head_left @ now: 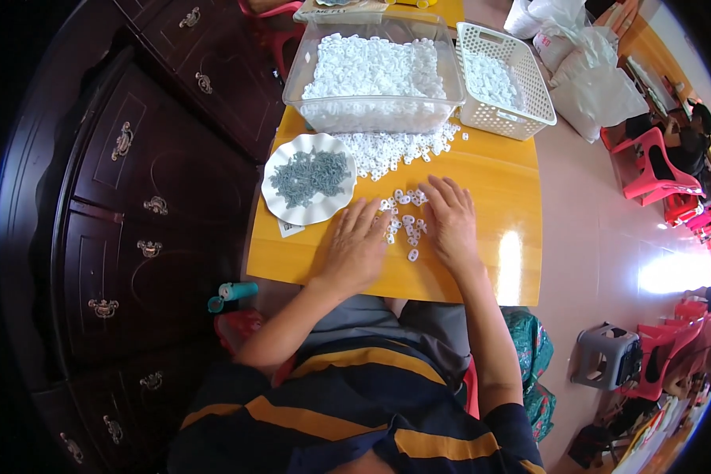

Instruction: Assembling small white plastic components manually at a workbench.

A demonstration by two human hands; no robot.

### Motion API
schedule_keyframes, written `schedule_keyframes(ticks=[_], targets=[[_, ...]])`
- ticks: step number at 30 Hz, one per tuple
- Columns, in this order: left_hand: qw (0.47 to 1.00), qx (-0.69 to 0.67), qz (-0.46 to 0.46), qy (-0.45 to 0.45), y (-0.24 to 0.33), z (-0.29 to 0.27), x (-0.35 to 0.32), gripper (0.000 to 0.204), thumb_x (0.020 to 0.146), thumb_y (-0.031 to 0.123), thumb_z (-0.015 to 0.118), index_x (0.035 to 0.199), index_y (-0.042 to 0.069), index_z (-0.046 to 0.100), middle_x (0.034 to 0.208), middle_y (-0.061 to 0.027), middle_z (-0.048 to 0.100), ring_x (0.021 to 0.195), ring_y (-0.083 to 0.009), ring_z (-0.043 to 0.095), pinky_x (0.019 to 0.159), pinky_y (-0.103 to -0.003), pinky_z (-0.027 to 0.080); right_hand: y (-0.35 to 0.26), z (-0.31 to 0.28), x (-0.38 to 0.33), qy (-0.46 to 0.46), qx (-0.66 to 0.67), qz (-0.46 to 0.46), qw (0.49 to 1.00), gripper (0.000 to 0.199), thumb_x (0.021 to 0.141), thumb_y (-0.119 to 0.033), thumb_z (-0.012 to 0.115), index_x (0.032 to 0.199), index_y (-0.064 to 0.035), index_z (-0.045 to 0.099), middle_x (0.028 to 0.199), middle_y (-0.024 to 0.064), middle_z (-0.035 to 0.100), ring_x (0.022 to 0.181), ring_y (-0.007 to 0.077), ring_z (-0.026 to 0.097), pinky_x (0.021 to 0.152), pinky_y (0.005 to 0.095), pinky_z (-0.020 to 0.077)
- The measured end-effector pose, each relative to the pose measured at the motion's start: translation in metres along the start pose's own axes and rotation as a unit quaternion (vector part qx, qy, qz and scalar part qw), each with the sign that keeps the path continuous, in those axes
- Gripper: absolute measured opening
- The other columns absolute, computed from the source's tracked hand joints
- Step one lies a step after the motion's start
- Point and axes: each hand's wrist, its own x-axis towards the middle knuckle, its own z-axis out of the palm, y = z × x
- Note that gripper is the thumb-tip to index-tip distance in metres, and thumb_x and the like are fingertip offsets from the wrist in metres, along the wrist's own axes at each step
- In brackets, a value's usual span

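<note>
My left hand [355, 246] lies palm down on the yellow wooden table, its fingers stretched forward beside a small scatter of white plastic pieces with dark holes [409, 224]. On the other side of that scatter rests my right hand [452, 221], fingers extended and its thumb side close to the pieces. Neither hand visibly grips anything. A scalloped white plate [280, 207] heaped with small grey parts [308, 175] stands beyond my left hand. Further off, a larger spread of the same white pieces [387, 152] covers the table in front of a clear bin.
The clear plastic bin [371, 118], full of white pieces, stands at the table's far side. Right of it is a white perforated basket [521, 122] of pieces. Dark drawers [126, 197] rise at the left. White sacks [592, 87], pink chairs [652, 170] and other people are at the right.
</note>
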Motion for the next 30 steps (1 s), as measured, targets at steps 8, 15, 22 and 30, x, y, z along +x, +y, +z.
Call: schedule_keyframes(ticks=[8, 15, 22, 30], targets=[[0.995, -0.039, -0.016, 0.085, -0.051, -0.036, -0.009, 0.037, 0.09, 0.01, 0.067, 0.126, 0.0, 0.065, 0.136, -0.0194, 0.058, 0.13, -0.0392, 0.052, 0.112, -0.05, 0.04, -0.004, 0.016, -0.001, 0.005, 0.001, -0.026, 1.0, 0.037, 0.088, -0.011, 0.069, 0.125, -0.0126, 0.067, 0.134, 0.0112, 0.063, 0.133, 0.0355, 0.054, 0.113, 0.0593, 0.0375], [0.99, 0.018, -0.033, 0.136, -0.107, -0.053, 0.007, 0.034, 0.088, 0.01, 0.072, 0.12, 0.002, 0.068, 0.119, -0.0151, 0.064, 0.109, -0.0365, 0.061, 0.094, -0.045, 0.05, -0.005, 0.019, 0.003, 0.017, -0.011, -0.007, 1.0, 0.02, 0.087, -0.012, 0.071, 0.107, -0.0114, 0.073, 0.127, 0.0101, 0.066, 0.126, 0.0329, 0.058, 0.111, 0.0599, 0.0388], [0.991, 0.054, -0.049, 0.115, -0.124, -0.051, 0.015, 0.038, 0.088, 0.016, 0.075, 0.122, 0.002, 0.067, 0.117, -0.015, 0.064, 0.107, -0.0364, 0.063, 0.093, -0.046, 0.051, 0.006, 0.015, 0.005, 0.056, -0.015, 0.014, 0.998, 0.018, 0.086, -0.012, 0.072, 0.104, -0.0118, 0.074, 0.123, 0.0086, 0.068, 0.125, 0.0311, 0.059, 0.111, 0.0597, 0.0393], [0.994, 0.051, -0.041, 0.087, -0.124, -0.045, 0.022, 0.037, 0.085, 0.019, 0.08, 0.117, 0.004, 0.069, 0.11, -0.0129, 0.065, 0.103, -0.0342, 0.065, 0.088, -0.044, 0.053, -0.028, 0.019, -0.02, 0.02, -0.036, -0.017, 0.999, 0.024, 0.086, -0.01, 0.071, 0.11, -0.0114, 0.068, 0.124, 0.01, 0.067, 0.122, 0.0323, 0.061, 0.108, 0.056, 0.0431]])
